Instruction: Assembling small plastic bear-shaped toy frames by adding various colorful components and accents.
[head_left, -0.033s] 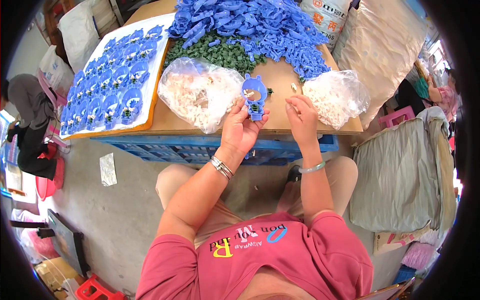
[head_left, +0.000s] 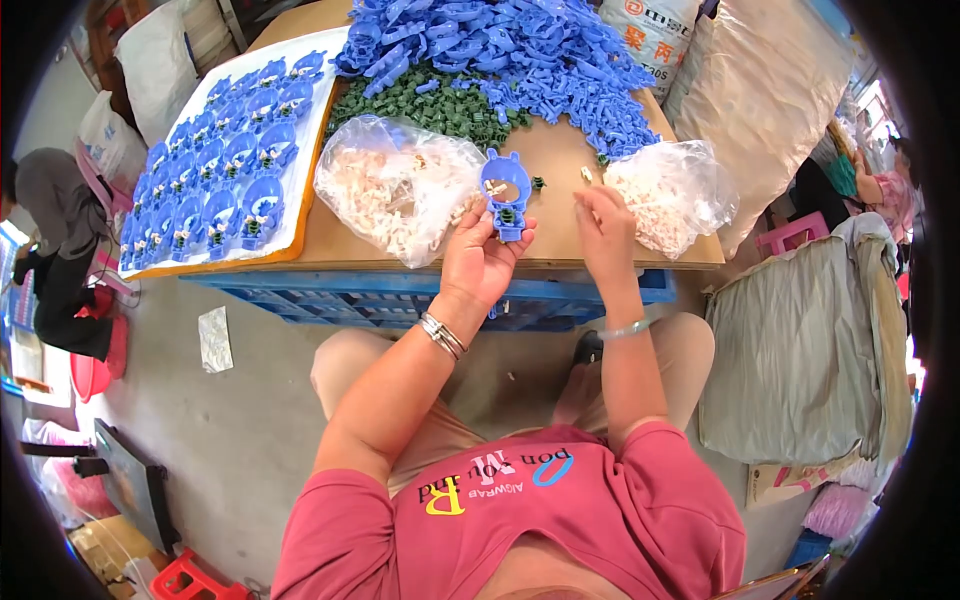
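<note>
Left hand grasps a blue eared shell between thumb and fingers, held up over the front of the brown board; a dark green part sits in its lower end. Right hand hangs just beside the small pale piece, fingertips drawn together — cannot tell whether anything is pinched. A loose green piece lies just right of the shell. Step in hand, by my reading: fitting small parts into this shell. Next move likely calls for a precise right-hand pinch — left grip steady, shell facing up.
</note>
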